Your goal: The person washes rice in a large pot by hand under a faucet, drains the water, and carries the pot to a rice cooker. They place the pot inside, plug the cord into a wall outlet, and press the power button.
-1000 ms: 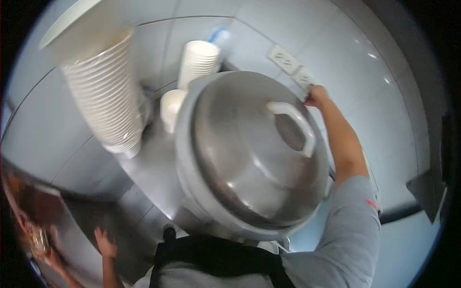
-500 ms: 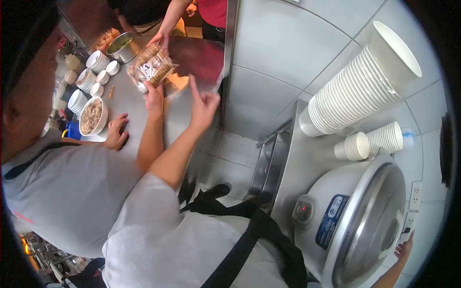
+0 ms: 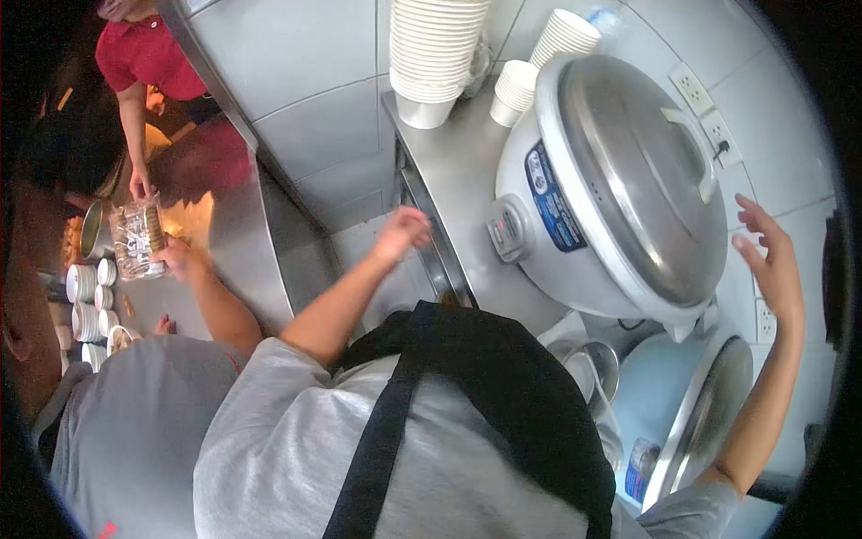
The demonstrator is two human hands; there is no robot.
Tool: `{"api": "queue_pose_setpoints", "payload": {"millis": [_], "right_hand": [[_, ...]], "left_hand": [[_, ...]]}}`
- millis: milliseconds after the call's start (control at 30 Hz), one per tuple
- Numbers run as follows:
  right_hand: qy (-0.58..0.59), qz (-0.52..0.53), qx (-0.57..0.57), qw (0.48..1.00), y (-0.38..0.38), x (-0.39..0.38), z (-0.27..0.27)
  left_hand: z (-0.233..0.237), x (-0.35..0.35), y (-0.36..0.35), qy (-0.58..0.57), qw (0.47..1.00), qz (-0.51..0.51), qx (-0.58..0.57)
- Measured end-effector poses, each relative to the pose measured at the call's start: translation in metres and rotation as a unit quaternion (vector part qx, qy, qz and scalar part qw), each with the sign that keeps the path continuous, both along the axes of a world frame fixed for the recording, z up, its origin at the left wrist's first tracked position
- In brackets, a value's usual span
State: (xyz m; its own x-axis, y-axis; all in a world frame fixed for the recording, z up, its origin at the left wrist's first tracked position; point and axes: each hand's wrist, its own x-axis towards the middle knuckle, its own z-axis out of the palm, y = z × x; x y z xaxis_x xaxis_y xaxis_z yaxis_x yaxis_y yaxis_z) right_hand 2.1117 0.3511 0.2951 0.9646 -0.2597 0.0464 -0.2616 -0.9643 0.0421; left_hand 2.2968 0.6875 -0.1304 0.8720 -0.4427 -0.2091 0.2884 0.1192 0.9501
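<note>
My left hand (image 3: 401,237) is held in the air over the gap between two metal counters, its fingers curled in with nothing seen in them. Beside the large white cooker (image 3: 548,216) with its metal lid (image 3: 642,171), my right hand (image 3: 769,262) is raised, fingers apart and holding nothing. It is right of the lid handle (image 3: 690,154), in front of the tiled wall. A second, light blue cooker (image 3: 660,386) with a metal lid is partly visible below the first.
Tall stacked containers (image 3: 437,49) and smaller paper cups (image 3: 516,90) stand behind the cooker. At left, a person in red (image 3: 153,54) and a co-worker in grey (image 3: 153,422) both touch a clear package (image 3: 136,238) near stacked white bowls (image 3: 83,283).
The view has swung right, bringing the second cooker into sight. My left index finger, stretched out before, is now curled. My right hand has come up beside the large cooker's lid.
</note>
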Motion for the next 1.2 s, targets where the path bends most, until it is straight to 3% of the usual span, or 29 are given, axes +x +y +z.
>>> {"api": "queue_pose_setpoints", "payload": {"millis": [67, 100, 167, 267, 367, 433, 467, 1200], "right_hand": [[-0.015, 0.075, 0.005, 0.997, 0.031, -0.029, 0.001], [-0.014, 0.112, 0.015, 0.994, 0.047, -0.044, 0.004], [0.016, 0.105, 0.014, 0.994, 0.078, -0.070, 0.013], [0.020, 0.091, 0.043, 0.995, 0.104, -0.100, 0.021], [0.088, 0.062, 0.024, 0.994, 0.123, -0.122, 0.034], [0.074, 0.048, 0.030, 0.996, 0.120, -0.135, 0.032], [0.098, 0.081, 0.030, 0.991, 0.118, -0.141, 0.035], [0.115, 0.173, 0.075, 0.975, 0.128, -0.088, 0.059]], "left_hand": [[-0.002, -0.029, -0.036, 0.063, 0.992, -0.106, -0.023], [0.008, -0.034, -0.046, 0.078, 0.991, -0.106, -0.039], [0.035, -0.041, -0.060, 0.106, 0.987, -0.101, -0.072], [0.037, -0.039, -0.083, 0.043, 0.985, -0.163, -0.033], [0.027, -0.041, -0.099, 0.083, 0.986, -0.111, -0.094], [0.022, -0.036, -0.102, 0.086, 0.983, -0.121, -0.108], [0.016, -0.033, -0.105, 0.098, 0.979, -0.114, -0.135], [0.025, -0.027, -0.096, 0.122, 0.972, -0.180, -0.090]]}}
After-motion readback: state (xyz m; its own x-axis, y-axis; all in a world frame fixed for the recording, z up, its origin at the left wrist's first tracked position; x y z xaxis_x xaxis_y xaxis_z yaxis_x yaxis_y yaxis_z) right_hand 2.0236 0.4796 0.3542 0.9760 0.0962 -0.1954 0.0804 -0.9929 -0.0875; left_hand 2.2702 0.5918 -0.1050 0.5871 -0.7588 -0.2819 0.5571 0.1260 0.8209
